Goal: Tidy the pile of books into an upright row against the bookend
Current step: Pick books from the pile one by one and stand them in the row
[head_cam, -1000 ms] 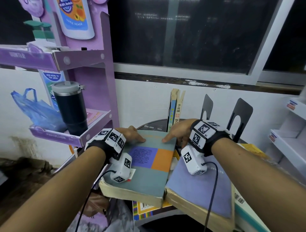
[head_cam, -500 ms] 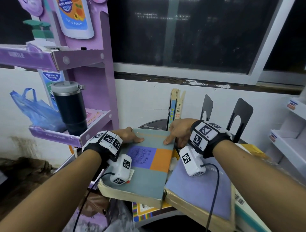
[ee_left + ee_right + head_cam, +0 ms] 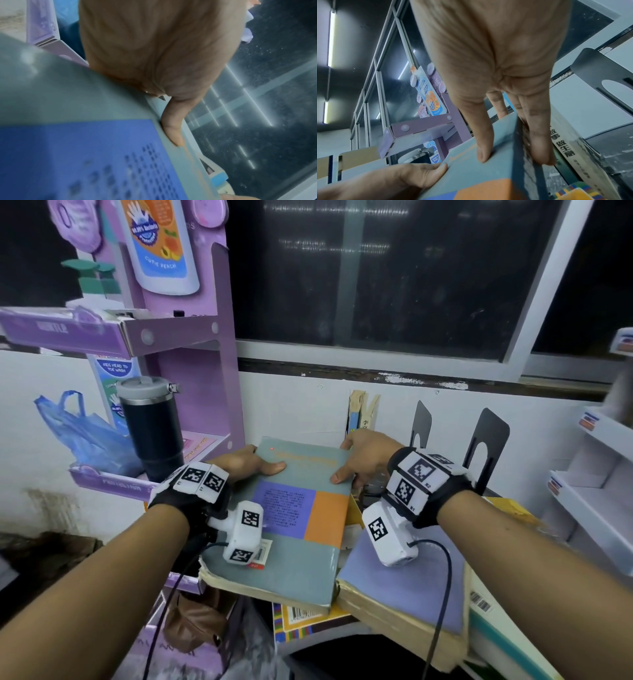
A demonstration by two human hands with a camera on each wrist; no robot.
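A thick grey book [image 3: 294,542] with purple and orange blocks lies on top of the pile, its far end raised. My left hand [image 3: 246,465] grips its far left edge with the thumb [image 3: 173,128] on the cover [image 3: 68,94]. My right hand [image 3: 363,457] grips the far right edge, thumb on the cover [image 3: 479,175] and fingers [image 3: 539,142] down the side. Two black bookends [image 3: 488,446] stand behind my right wrist. Two thin books [image 3: 359,416] stand upright against the wall. A lavender book [image 3: 404,580] and a colourful one [image 3: 301,616] lie in the pile.
A purple cardboard rack [image 3: 191,337] stands close on the left, with a black tumbler [image 3: 150,426] on its shelf and a blue plastic bag [image 3: 78,436] beside it. White shelves [image 3: 596,494] are at the right. The wall and a dark window are just behind.
Both hands have slid to the far corners of the grey book. Its far end has risen and moved towards the wall.
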